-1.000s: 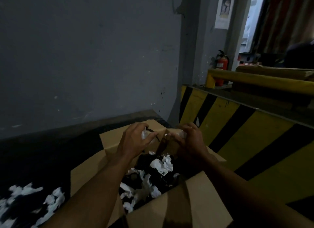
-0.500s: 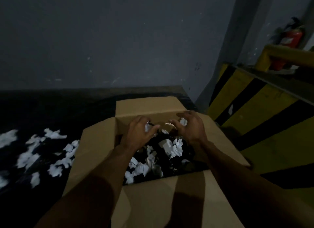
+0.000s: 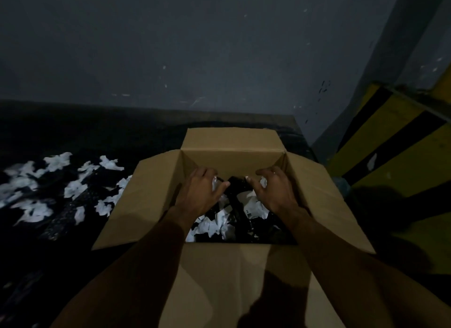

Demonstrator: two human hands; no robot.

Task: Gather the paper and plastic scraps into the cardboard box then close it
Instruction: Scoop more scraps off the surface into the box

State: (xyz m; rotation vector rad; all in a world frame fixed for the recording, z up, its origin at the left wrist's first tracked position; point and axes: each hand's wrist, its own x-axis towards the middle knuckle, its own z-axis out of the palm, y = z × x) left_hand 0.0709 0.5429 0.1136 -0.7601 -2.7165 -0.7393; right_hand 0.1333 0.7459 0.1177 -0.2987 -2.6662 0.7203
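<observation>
Dark floor (image 3: 73, 137) beneath open cardboard box (image 3: 156, 195). Left hand (image 3: 202, 193) and right hand (image 3: 275, 193), inside it, each curl around white scraps (image 3: 262, 182). Loose scraps (image 3: 73, 188) lie left of left hand.

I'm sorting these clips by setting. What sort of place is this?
Probably a warehouse or loading area, dimly lit. A yellow-and-black hazard-striped barrier stands on the right, the bare grey wall is scuffed, and white scraps litter a dark floor beside an open cardboard box.
</observation>
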